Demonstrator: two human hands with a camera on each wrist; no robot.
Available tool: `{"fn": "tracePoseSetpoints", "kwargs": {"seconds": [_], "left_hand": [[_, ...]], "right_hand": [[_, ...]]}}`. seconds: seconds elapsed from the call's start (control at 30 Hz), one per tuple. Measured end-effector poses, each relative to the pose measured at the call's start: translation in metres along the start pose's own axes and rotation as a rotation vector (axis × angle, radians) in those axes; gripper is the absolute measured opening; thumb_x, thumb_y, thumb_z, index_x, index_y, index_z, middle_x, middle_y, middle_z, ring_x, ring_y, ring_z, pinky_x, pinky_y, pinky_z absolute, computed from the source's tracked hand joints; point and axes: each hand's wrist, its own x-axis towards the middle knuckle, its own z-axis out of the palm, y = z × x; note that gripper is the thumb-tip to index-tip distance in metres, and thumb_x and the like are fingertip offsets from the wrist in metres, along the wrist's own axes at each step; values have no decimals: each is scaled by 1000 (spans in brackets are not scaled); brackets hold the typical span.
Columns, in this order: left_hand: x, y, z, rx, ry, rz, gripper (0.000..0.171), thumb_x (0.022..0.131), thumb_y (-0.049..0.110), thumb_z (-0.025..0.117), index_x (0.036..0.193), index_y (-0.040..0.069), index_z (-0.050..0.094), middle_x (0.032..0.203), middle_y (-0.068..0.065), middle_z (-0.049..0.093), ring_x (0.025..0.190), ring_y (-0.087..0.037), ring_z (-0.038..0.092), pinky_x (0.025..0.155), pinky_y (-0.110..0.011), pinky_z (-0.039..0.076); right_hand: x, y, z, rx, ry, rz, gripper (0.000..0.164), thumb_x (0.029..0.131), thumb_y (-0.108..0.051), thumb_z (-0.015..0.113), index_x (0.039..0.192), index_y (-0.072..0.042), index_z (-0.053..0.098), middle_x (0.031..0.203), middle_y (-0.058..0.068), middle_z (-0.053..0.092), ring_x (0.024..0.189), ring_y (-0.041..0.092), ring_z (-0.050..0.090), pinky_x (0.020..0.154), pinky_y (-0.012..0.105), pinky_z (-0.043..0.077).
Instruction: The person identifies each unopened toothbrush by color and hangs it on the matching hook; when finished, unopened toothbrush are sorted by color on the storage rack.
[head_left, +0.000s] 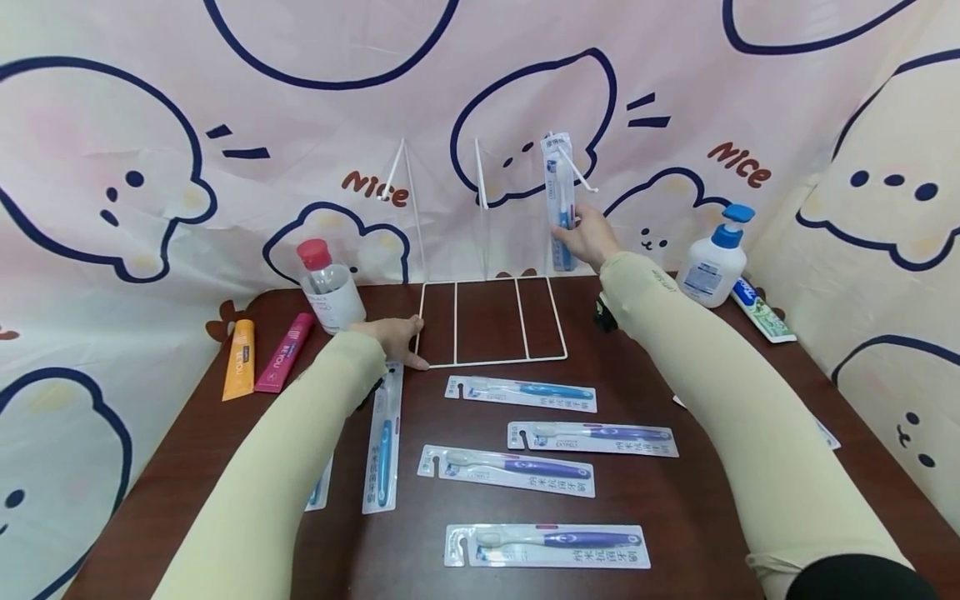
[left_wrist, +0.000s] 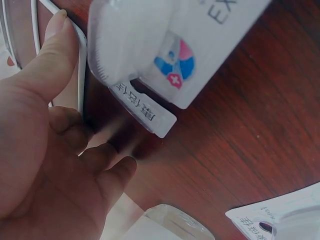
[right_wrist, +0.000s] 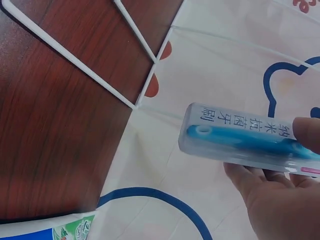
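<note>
In the head view a white wire display rack (head_left: pixel 491 362) stands at the back of the table, with thin uprights and hooks at its top. My left hand (head_left: pixel 393 340) grips the left side of its base; the left wrist view has the thumb (left_wrist: pixel 62 42) lying along the white wire. Raised at the rack's right hook (head_left: pixel 577 171), my right hand (head_left: pixel 592 237) holds a packaged blue toothbrush (head_left: pixel 558 200) upright by its lower part. Thumb and fingers pinch the clear pack from both sides in the right wrist view. The pack's top overlaps the hook.
Several packaged toothbrushes (head_left: pixel 547 546) lie before the rack, and another (head_left: pixel 384 450) lies below my left hand. At left are a red-capped bottle (head_left: pixel 333 296), an orange tube (head_left: pixel 240 362) and a pink tube (head_left: pixel 285 354). A pump bottle (head_left: pixel 708 271) and toothpaste (head_left: pixel 761 312) are at right.
</note>
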Motion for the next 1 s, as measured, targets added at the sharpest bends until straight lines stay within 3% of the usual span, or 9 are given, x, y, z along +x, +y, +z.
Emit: {"fn": "tracePoseSetpoints", "kwargs": {"seconds": [0.5,0.73,0.83,1.0], "left_hand": [[2,4,9,-18,2,-16,99,74,55,65,147,9,16,152,-10,9,137,-27,16,108,-44,18],[3,2,6,-15,11,2,99,76,55,64,147,8,16,152,-10,10,137,-26,15,108,-43,17],[4,0,4,-18,12,-9,99,75,56,64,147,9,15,152,-10,10,137,-26,15,108,-43,17],[4,-4,4,-33,19,-20,100,74,55,66,147,9,17,152,-10,11,137,-28,16,108,-45,18]], "right_hand": [[7,9,-1,-40,-61,-36,60,92,-28,55,141,-6,29,132,18,46,117,34,48,96,49,37],[-4,16,-11,49,-92,-1,73,87,-30,63,143,-15,20,126,17,47,112,32,49,94,48,38],[-14,21,-20,-23,-124,-13,73,86,-35,63,144,-17,22,127,16,46,113,32,47,91,48,39],[-34,26,-34,-257,-189,-87,51,89,-36,58,132,-11,44,120,13,51,106,30,50,86,46,43]]}}
